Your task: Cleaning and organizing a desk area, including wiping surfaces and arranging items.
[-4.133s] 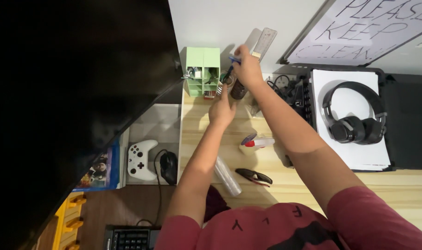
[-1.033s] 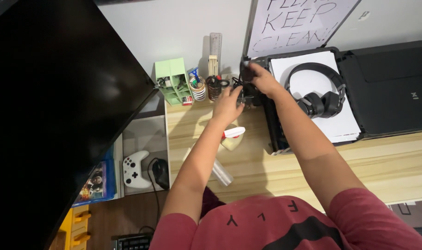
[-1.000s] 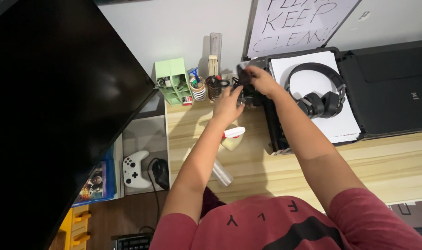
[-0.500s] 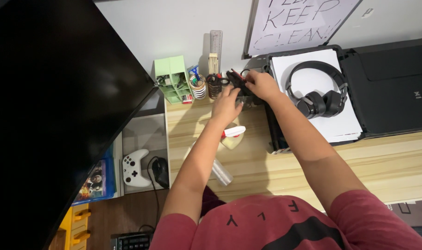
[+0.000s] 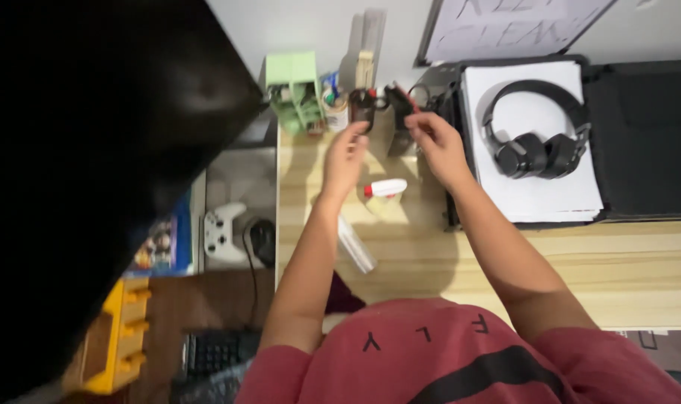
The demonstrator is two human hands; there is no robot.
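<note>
Here, both hands (image 5: 393, 146) reach near the dark cup (image 5: 362, 103) below a white sign (image 5: 516, 22).

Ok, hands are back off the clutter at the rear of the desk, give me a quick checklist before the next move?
1. Left hand empty: ok, fingers open.
2. Right hand empty: cannot tell, blurred.
3. Dark cylindrical pen cup upright by the wall: ok.
4. White spray bottle with red collar lies beside the left wrist: not ok, easy to knock.
5. Black over-ear headphones resting on white paper: ok, apart from both hands.
</note>
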